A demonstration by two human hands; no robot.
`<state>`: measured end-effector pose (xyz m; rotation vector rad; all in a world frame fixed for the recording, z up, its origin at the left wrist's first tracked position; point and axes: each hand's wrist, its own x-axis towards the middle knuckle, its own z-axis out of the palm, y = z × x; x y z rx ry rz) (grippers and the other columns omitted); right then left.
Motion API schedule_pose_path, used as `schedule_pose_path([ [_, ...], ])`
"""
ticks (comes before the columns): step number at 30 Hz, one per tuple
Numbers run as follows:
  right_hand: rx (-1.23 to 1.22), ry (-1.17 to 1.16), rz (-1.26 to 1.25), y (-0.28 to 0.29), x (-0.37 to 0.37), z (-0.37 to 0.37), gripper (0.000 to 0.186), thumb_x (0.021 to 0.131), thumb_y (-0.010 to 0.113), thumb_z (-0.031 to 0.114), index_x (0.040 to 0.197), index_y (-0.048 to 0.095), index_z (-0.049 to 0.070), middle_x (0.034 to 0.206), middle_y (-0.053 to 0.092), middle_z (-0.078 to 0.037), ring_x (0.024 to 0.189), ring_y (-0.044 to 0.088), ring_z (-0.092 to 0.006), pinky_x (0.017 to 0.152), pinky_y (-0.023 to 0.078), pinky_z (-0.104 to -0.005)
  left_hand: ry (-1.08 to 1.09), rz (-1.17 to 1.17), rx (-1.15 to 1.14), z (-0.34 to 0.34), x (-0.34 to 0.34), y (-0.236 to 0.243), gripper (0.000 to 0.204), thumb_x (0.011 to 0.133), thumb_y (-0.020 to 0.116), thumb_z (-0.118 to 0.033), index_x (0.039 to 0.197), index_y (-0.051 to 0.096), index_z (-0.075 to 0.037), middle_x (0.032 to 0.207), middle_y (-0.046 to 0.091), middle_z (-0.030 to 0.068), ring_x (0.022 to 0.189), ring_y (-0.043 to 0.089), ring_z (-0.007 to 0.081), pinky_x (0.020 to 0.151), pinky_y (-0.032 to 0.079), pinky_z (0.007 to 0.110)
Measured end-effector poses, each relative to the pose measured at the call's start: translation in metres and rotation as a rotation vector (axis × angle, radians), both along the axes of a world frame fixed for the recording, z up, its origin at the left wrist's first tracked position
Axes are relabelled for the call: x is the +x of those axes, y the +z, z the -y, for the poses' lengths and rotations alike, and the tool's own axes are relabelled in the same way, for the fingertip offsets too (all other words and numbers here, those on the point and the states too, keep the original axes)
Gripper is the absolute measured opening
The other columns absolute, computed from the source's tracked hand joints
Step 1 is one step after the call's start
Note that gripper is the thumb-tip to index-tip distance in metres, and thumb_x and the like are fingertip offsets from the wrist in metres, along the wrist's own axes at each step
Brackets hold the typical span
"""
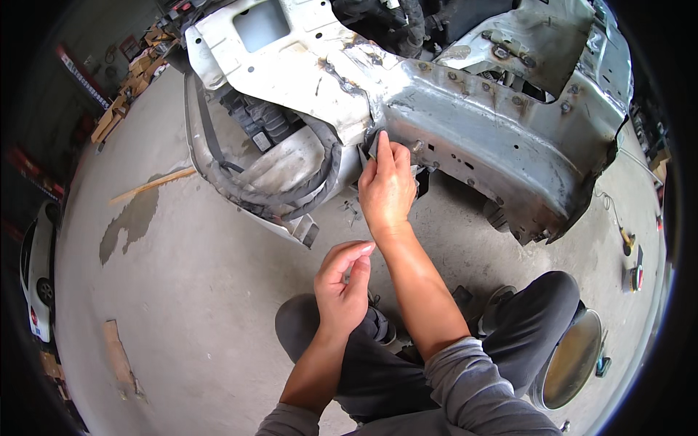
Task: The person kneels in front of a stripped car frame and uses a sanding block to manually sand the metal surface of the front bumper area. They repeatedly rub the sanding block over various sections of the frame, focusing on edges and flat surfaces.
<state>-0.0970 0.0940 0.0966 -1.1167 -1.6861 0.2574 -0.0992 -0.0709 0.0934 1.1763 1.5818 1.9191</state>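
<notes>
Head view: right hand [387, 187] presses a dark sanding pad [374, 145] against the bare-metal car body panel [465, 120] at twelve o'clock, fingers closed on it. Left hand [342, 287], at six o'clock, hangs half-curled, holding nothing, above the concrete floor [203, 291].

Stripped car body panel [465, 123] is sitting ahead on the concrete floor [203, 305]. Right hand [387, 187] is resting against the panel's lower edge; left hand [342, 283] is hovering nearer, below-left. Wooden strip [151, 185] is lying left; round metal pan [574, 360] is lying right of the knees.
</notes>
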Motion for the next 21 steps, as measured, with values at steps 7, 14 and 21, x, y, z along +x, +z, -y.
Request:
schedule_pose_path([
  [7,-0.241,0.083,0.092,-0.039,0.018,0.004,0.044,0.084,0.058,0.005,0.127,0.062,0.008,0.108,0.063,-0.013,0.092,0.065,-0.0334,0.081,0.053,-0.0429,-0.051,-0.008,0.007,-0.002,0.006,0.002,0.016,0.094,0.056,0.005,0.107,0.066,0.004,0.11,0.064,0.0113,0.096,0.062,0.015,0.086,0.05,0.027],
  [14,-0.071,0.043,0.021,-0.034,0.013,-0.004,0.04,0.083,0.057,0.003,0.123,0.064,0.007,0.104,0.064,-0.011,0.09,0.065,-0.0325,0.077,0.054,-0.0433,-0.071,-0.006,-0.045,-0.005,0.005,0.003,0.017,0.094,0.057,0.006,0.108,0.066,0.004,0.111,0.064,0.0114,0.097,0.062,0.015,0.085,0.05,0.026],
  [21,-0.133,0.126,0.203,-0.021,0.036,-0.001,0.039,0.083,0.06,0.005,0.121,0.064,0.008,0.106,0.063,-0.011,0.09,0.066,-0.0323,0.075,0.055,-0.0443,-0.098,-0.06,-0.024,-0.006,0.014,-0.001,0.017,0.095,0.056,0.004,0.109,0.066,0.004,0.112,0.064,0.0113,0.098,0.061,0.0139,0.085,0.049,0.025],
])
